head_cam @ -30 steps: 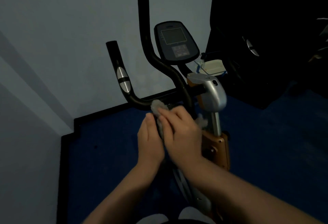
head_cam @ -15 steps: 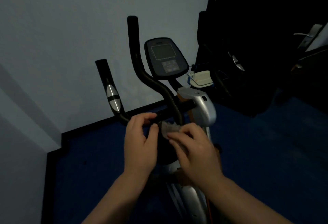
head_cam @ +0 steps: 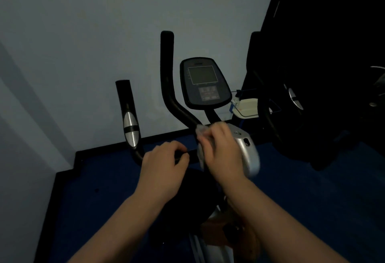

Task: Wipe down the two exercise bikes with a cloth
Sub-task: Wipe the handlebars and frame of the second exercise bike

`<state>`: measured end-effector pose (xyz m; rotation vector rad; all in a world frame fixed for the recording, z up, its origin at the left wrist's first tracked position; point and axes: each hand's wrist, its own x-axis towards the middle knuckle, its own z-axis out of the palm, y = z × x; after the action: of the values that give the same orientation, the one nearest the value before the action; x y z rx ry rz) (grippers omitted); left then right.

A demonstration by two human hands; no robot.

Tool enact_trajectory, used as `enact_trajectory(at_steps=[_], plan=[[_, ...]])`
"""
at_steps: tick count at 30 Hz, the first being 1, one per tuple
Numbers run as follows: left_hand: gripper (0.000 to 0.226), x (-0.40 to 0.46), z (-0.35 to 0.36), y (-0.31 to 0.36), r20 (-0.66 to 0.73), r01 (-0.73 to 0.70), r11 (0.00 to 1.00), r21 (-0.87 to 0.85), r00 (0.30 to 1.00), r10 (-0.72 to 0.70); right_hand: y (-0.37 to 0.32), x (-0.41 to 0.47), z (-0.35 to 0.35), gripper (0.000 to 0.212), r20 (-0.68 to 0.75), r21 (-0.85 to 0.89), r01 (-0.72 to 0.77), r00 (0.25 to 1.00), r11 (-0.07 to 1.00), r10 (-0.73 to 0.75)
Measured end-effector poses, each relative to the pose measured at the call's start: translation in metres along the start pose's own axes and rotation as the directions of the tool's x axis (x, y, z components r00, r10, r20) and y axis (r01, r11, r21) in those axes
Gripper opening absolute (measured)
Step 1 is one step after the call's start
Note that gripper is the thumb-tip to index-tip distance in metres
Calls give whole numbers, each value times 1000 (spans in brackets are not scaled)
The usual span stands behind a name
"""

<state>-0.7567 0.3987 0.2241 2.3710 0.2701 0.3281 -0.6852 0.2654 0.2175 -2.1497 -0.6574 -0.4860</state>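
An exercise bike stands in front of me, with black handlebars (head_cam: 169, 87), a dark console (head_cam: 205, 83) and a silver post cover (head_cam: 248, 152). My left hand (head_cam: 164, 169) grips the horizontal handlebar bar. My right hand (head_cam: 220, 150) presses a pale cloth (head_cam: 201, 135) against the handlebar where it meets the post. A second bike (head_cam: 291, 96) is a dark shape at the right, with a silver grip sensor showing.
A pale wall (head_cam: 104, 33) runs close behind the bike, with a black skirting along the blue floor (head_cam: 93, 189). A small white tray (head_cam: 246, 107) sits between the two bikes. The right side is very dark.
My left hand let go of the cloth and took hold of the handlebar bar. My right hand moved up and right with the cloth onto the handlebar junction.
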Motion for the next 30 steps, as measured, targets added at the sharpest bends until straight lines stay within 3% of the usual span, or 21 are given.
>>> enact_trajectory(at_steps=[3,6,10,13,16,19,22,25,30], plan=[[21,0,-1,0,15,25,999,-39,1000,-25,-4,20,8,8,31,40,-1,1000,999,0],[18,0,-1,0,-1,43,997,-63,999,-43,8,-24,-1,8,17,63,-6,1000,998,5],[18,0,1,-1,-5,48,996,-72,999,-48,9,-16,1,9,30,46,84,996,995,-85],[20,0,1,-3,2,56,995,-77,998,-56,-1,32,8,10,59,76,31,998,997,-35],[18,-3,1,-2,-23,55,993,-104,998,-58,7,12,3,10,38,140,-9,999,990,4],[17,-3,-1,2,-39,32,995,-98,999,-36,13,-21,-5,12,-8,108,4,1000,994,-3],[19,-3,1,2,-48,-2,999,-49,999,-1,7,14,3,9,90,15,99,991,995,-100],[20,-7,-1,5,-120,-56,997,-58,992,49,-9,64,17,13,159,-81,222,965,972,-207],[15,15,-31,-4,-311,-187,982,-36,936,167,9,36,6,8,149,82,115,981,990,-126]])
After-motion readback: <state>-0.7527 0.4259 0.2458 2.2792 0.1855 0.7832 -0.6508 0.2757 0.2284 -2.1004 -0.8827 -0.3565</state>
